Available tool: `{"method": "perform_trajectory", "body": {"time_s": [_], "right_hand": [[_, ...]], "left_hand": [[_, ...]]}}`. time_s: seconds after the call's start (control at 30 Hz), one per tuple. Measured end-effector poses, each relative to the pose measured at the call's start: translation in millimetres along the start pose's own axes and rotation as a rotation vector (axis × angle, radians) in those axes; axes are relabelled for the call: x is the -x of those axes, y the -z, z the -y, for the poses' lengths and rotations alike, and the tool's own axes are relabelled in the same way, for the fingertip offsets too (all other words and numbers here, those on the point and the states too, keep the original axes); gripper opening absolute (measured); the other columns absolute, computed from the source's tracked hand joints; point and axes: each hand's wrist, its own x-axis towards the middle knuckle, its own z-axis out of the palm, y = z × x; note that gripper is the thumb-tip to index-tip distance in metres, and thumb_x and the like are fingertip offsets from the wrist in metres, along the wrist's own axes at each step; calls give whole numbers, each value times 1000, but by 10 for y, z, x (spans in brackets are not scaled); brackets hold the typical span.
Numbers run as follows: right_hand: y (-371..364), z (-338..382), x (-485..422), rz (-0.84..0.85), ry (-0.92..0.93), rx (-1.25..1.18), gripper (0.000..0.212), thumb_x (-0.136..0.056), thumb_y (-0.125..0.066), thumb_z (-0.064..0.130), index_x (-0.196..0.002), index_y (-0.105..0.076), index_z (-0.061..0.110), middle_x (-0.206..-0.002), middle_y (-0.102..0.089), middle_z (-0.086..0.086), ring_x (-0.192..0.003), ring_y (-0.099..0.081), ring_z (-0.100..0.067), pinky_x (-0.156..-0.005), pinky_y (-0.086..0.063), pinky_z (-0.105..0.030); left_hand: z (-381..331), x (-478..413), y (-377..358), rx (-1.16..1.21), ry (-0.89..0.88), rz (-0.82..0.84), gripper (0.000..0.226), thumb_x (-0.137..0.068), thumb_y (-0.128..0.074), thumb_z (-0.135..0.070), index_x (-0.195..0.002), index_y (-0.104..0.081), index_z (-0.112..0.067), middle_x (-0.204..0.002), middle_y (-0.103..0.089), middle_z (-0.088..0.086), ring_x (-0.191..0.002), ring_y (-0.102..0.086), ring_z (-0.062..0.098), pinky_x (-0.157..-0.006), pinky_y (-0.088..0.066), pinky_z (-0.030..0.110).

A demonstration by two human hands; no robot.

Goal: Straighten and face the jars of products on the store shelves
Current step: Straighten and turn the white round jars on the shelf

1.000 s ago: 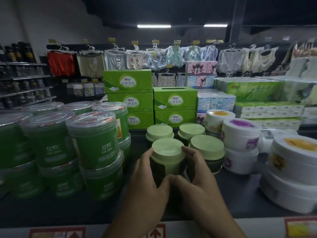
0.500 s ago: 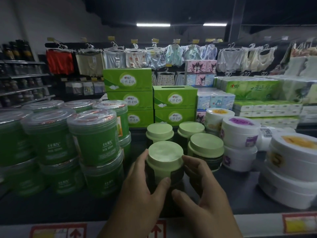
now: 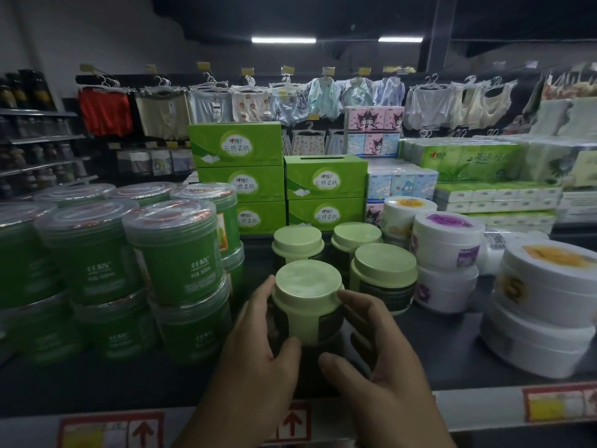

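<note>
Green-lidded jar (image 3: 308, 295) upright, left hand (image 3: 255, 360) and right hand (image 3: 384, 367) curled round its sides, both grips grasping it

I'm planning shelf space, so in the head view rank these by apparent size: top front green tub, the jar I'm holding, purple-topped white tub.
1. Top front green tub.
2. Jar, held by the left hand and right hand; it is nearest the camera and partly covered, so this rank is unsure.
3. Purple-topped white tub.
</note>
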Motion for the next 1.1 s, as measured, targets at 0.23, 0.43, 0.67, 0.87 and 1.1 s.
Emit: {"method": "perform_trajectory", "body": {"time_s": [0.23,0.43,0.67,0.87,1.1], "right_hand": [[109,60,-167,-24,4,-95,53,-70,-70,19,-120,-67,36,-119,-73,29,-118,-65,8,-98,-49,-21],[171,242,-520,-14,-26,-179,34,-88,-68,22,-122,-70,28,-115,-77,19,-111,-69,6,-90,-51,-16],[266,511,-1085,19,-156,-153,18,-107,-56,24,-116,-72,23,-113,-74,-2,-111,-69,-20,-104,-52,-42],[138,482,-1642,111,-108,198,46,-94,-73,17,-138,-60,12,-116,-71,-13,-107,-72,-34,-103,-57,-58],[-51,541,-2016,196,-88,492,63,-88,-83,26,-143,-57,8,-136,-63,-11,-122,-62,-29,-106,-53,-46]], "left_hand": [[-173,-100,62,117,-4,-25,64,-101,-63,-35,-156,-34,-48,-144,-46,-32,-122,-45,-23,-106,-41,20],[-423,-328,85,236,8,-12,48,-103,-50,-53,-150,-46,-45,-139,-53,-26,-118,-51,-15,-100,-39,23],[-713,-728,110,194,46,-39,62,-105,-34,-65,-158,-38,-34,-158,-44,-10,-125,-40,5,-108,-31,37],[-998,-915,108,92,-15,-53,70,-103,-24,-72,-158,-39,-31,-163,-41,-2,-124,-39,10,-109,-31,42],[-1035,-1156,45,105,123,-22,79,-102,-18,-74,-159,-39,-24,-166,-36,8,-148,-39,27,-120,-33,54]]}}
